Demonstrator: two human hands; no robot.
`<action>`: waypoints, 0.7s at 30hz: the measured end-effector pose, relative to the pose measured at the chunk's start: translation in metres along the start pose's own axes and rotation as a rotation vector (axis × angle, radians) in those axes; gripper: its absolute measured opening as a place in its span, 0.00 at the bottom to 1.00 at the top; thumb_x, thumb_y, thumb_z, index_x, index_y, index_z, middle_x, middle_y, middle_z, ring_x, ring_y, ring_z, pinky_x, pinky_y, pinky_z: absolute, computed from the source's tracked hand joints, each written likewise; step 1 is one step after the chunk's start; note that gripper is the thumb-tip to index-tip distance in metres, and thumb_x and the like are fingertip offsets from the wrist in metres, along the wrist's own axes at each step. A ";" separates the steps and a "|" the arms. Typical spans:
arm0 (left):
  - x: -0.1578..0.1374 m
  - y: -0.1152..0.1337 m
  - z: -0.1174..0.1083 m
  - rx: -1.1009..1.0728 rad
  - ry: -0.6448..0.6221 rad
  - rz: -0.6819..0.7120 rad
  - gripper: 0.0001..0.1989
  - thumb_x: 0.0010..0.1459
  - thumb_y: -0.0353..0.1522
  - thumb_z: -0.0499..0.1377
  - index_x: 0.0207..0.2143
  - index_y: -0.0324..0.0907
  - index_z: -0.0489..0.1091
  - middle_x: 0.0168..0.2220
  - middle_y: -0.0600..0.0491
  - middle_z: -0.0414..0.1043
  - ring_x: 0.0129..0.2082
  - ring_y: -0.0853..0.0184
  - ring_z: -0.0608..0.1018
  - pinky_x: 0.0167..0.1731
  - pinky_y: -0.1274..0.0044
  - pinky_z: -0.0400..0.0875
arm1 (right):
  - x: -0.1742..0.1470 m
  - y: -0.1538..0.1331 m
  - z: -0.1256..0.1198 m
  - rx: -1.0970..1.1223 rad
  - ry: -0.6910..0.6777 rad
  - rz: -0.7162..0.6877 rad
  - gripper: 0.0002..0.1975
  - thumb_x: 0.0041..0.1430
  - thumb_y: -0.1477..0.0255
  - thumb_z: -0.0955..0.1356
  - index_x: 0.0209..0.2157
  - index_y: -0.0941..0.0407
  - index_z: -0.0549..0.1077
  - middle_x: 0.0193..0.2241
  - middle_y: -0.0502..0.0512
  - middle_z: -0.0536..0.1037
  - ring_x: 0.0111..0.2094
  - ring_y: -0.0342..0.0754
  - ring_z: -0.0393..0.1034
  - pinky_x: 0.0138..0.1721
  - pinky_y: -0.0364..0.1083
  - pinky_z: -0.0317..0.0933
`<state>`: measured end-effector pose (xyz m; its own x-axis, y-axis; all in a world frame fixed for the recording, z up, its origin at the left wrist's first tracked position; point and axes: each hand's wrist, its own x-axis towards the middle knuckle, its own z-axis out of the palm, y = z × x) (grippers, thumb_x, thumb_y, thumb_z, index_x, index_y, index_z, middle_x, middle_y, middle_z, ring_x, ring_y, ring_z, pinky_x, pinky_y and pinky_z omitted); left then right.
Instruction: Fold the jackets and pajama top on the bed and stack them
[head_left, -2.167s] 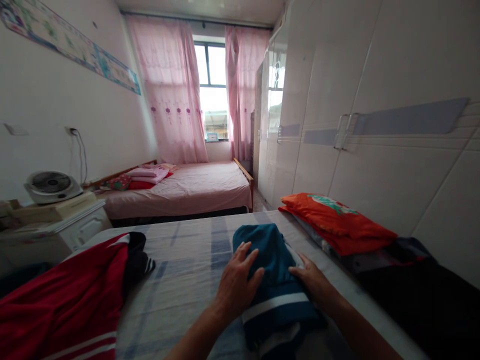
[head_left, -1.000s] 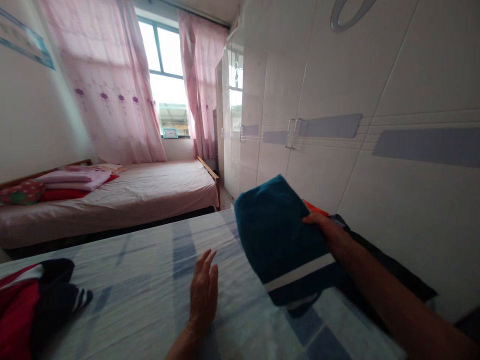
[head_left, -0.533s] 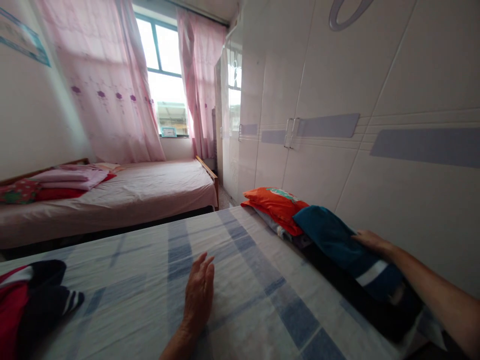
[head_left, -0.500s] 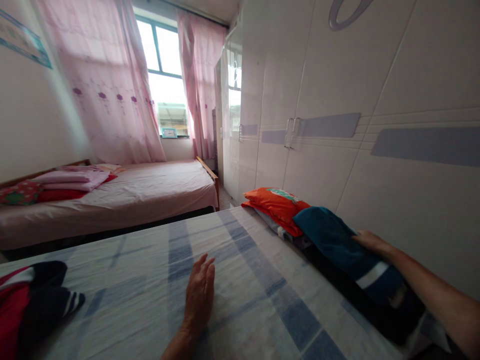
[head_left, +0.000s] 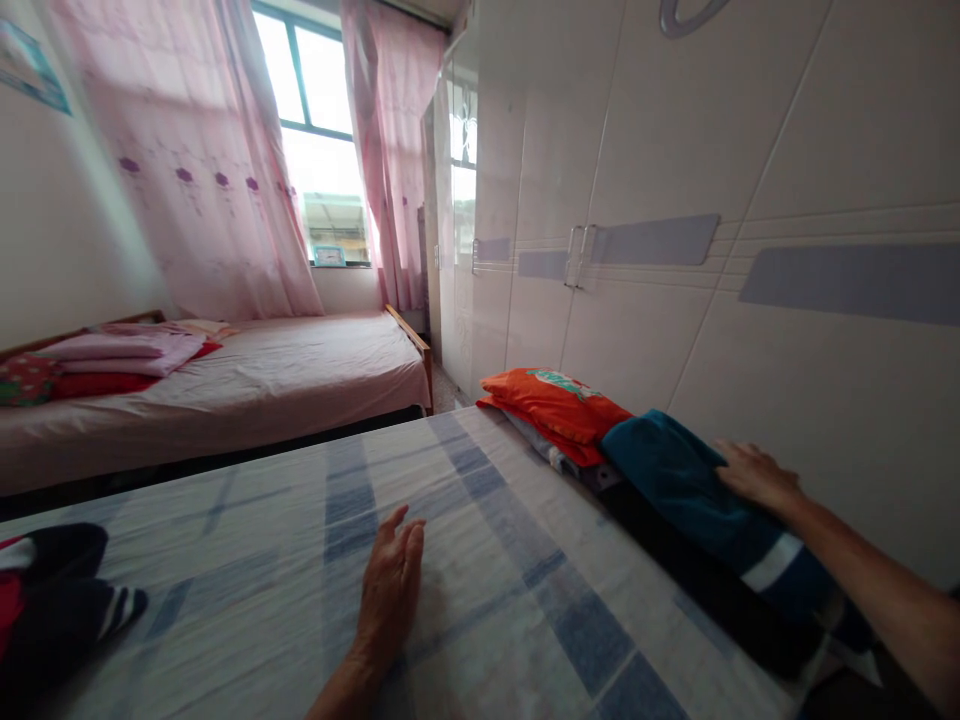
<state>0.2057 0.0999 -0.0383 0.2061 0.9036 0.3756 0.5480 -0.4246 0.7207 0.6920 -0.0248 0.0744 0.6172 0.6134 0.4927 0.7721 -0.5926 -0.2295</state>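
My left hand (head_left: 390,580) is over the blue-and-white checked bed sheet (head_left: 480,600), fingers stretched out, holding nothing. At the right, my right hand (head_left: 757,477) lies at the far edge of a folded teal garment (head_left: 675,480) with a white band. Its fingers look spread and loose, touching the cloth rather than wrapped round it. The teal garment rests on a folded black garment (head_left: 675,560). Beside it, an orange folded garment (head_left: 551,405) with a green-and-white print sits on grey patterned cloth (head_left: 536,435).
A dark garment with white stripes and red parts (head_left: 67,590) lies at the left edge of the bed. Behind is another bed (head_left: 330,360) with folded pink bedding (head_left: 127,350). A white wardrobe (head_left: 637,330) stands along the right, close behind the clothes.
My right hand has loosened, its fingers lifting and spreading at the teal garment's edge. The teal garment has shifted slightly right. My left hand stays nearly in place; the view has turned a little.
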 end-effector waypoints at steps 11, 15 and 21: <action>-0.002 -0.002 0.001 0.017 -0.021 0.006 0.23 0.63 0.42 0.42 0.41 0.40 0.72 0.55 0.45 0.63 0.57 0.60 0.65 0.57 0.64 0.58 | -0.027 -0.082 0.067 0.015 -0.231 -0.196 0.26 0.59 0.56 0.57 0.55 0.53 0.65 0.54 0.58 0.68 0.54 0.57 0.61 0.52 0.57 0.54; -0.001 0.000 0.001 0.018 -0.005 0.024 0.22 0.63 0.41 0.42 0.39 0.40 0.73 0.54 0.45 0.65 0.55 0.60 0.66 0.56 0.64 0.60 | -0.037 -0.096 0.063 0.028 -0.128 -0.182 0.28 0.59 0.59 0.56 0.57 0.58 0.60 0.59 0.63 0.61 0.59 0.59 0.53 0.55 0.60 0.49; -0.001 0.003 0.001 0.012 0.009 -0.002 0.21 0.63 0.39 0.42 0.36 0.40 0.73 0.53 0.44 0.65 0.55 0.61 0.67 0.56 0.64 0.60 | -0.103 -0.215 0.052 0.616 -0.182 -0.422 0.22 0.58 0.67 0.58 0.51 0.62 0.65 0.52 0.65 0.67 0.55 0.52 0.58 0.59 0.53 0.48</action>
<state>0.2085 0.0976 -0.0370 0.1978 0.9040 0.3790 0.5582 -0.4218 0.7145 0.4702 0.0663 0.0298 0.2255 0.8311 0.5084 0.8595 0.0760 -0.5054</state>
